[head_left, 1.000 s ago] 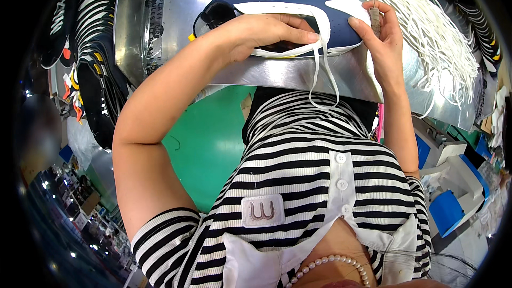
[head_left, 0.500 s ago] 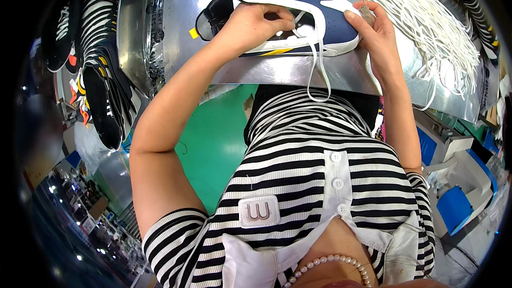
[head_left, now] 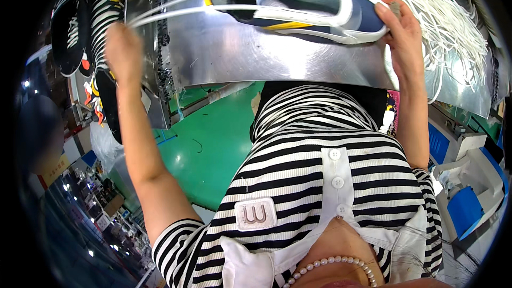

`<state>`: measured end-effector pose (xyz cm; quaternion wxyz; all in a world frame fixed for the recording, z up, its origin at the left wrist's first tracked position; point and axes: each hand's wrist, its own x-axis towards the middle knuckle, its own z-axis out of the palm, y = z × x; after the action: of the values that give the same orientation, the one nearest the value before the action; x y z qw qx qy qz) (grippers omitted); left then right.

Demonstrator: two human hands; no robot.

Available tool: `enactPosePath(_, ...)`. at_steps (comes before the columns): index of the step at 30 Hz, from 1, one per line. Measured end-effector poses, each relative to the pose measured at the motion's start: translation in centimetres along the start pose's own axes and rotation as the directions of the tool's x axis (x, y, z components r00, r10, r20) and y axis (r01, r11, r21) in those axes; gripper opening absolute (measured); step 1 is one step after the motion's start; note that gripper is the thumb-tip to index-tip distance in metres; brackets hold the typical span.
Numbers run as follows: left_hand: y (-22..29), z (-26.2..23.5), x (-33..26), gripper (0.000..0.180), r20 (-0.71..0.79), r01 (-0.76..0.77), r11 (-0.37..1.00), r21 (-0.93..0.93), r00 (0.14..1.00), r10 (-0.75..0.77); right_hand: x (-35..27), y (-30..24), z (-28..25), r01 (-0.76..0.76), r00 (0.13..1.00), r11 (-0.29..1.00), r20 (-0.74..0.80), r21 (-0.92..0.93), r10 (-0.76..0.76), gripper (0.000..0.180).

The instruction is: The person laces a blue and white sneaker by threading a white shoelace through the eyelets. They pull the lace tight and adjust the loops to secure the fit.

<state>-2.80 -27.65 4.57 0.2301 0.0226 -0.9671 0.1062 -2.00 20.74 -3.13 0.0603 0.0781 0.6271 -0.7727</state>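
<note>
Navy shoe upper (head_left: 298, 5) with white trim lies flat on the metal table (head_left: 256, 58), near its far side. The right hand (head_left: 402, 34) grips its right end with bent fingers. The left hand (head_left: 121, 48), closed, pinches a white lace (head_left: 176, 10) stretched tight beyond the table's left edge. Loose white laces (head_left: 453, 26) crowd the right; stacked shoes (head_left: 90, 26) stand left, with green floor (head_left: 213, 128) open below.

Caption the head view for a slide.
Left hand pulls white lace from shoe upper; right hand steadies it.
</note>
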Motion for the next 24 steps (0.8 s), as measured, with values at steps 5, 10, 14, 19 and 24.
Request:
enactPosePath(5, 5.7, -2.9, -0.3, 0.011, 0.112, -0.025, 0.922, -0.386, 0.991, 0.074, 0.8, 2.0, -0.6, -0.018, 0.998, 0.976, 0.048, -0.219, 0.029, 0.039)
enactPosePath(10, 18.3, -9.9, 1.7, 0.005, -0.003, -0.143, 0.145, -0.979, 0.722, 0.692, 1.9, 0.7, -0.1, 0.314, 0.872, 0.384, 0.104, -0.868, -0.478, 0.042)
enactPosePath(14, 19.2, -6.3, 3.3, 0.007, -0.098, -0.328, 0.411, -0.851, 0.867, 0.489, 2.4, -0.6, -0.4, 0.249, 0.952, 0.856, -0.049, -0.453, -0.303, 0.026)
enactPosePath(19, 24.6, -4.5, 3.3, 0.009, -0.138, -0.371, 0.390, -0.843, 0.850, 0.509, 0.8, -2.2, 4.7, 0.137, 0.962, 0.975, 0.260, -0.177, -0.088, 0.023)
enactPosePath(24, 23.6, -2.7, 3.5, 0.008, 0.005, -0.172, 0.385, -0.907, 0.909, 0.417, 1.5, -1.2, 4.6, 0.393, 0.918, 0.841, 0.204, -0.371, -0.339, 0.027)
